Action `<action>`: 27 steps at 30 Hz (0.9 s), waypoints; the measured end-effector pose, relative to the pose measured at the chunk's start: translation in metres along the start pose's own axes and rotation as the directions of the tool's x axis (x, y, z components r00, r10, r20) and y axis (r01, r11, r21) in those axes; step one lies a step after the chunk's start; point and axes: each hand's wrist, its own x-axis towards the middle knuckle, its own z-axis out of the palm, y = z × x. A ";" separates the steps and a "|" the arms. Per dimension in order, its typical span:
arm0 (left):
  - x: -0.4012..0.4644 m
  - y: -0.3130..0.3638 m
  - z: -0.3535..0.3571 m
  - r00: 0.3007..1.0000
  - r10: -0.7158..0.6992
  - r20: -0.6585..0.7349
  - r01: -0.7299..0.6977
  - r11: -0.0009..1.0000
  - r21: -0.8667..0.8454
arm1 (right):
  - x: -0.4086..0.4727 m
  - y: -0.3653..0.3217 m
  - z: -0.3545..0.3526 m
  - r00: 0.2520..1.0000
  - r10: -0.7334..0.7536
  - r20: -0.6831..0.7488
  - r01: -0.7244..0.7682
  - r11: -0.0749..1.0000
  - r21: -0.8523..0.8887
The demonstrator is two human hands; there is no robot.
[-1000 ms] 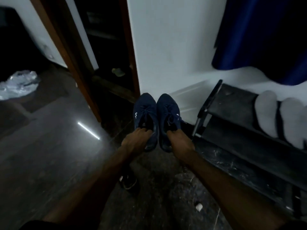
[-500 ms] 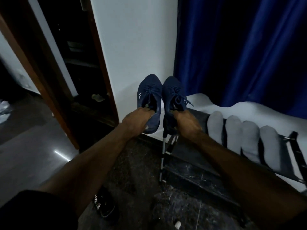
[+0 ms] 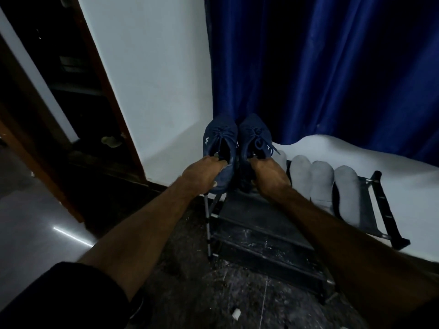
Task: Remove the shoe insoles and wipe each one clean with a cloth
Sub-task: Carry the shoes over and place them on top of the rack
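Pair of navy shoes held up over the shoe rack.
Left hand (image 3: 202,173) grips the left shoe (image 3: 219,148) at its heel, right hand (image 3: 268,176) grips the right shoe (image 3: 253,141); four pale insoles (image 3: 322,181) lie side by side on the rack (image 3: 261,217), right of the shoes.

No readable text, number or label is showing anywhere in the head view — the light is low. The only mark showing is a small white zigzag logo on the side of the left shoe (image 3: 219,148), no letters in it. White flecks are showing near the laces of the right shoe (image 3: 254,141) — too small to read.
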 end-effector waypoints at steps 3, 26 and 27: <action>0.008 -0.003 0.009 1.000 0.022 -0.007 -0.022 1.000 -0.012 | -0.002 0.010 0.005 1.000 0.009 0.006 -0.009 1.000 -0.007; 0.045 -0.003 0.035 0.992 -0.011 0.125 0.023 0.995 -0.095 | 0.015 0.035 0.041 0.994 0.067 0.086 -0.063 0.997 -0.046; 0.046 -0.005 0.037 0.993 -0.006 0.118 0.019 0.994 -0.107 | 0.016 0.035 0.043 0.994 0.065 0.085 -0.061 0.997 -0.050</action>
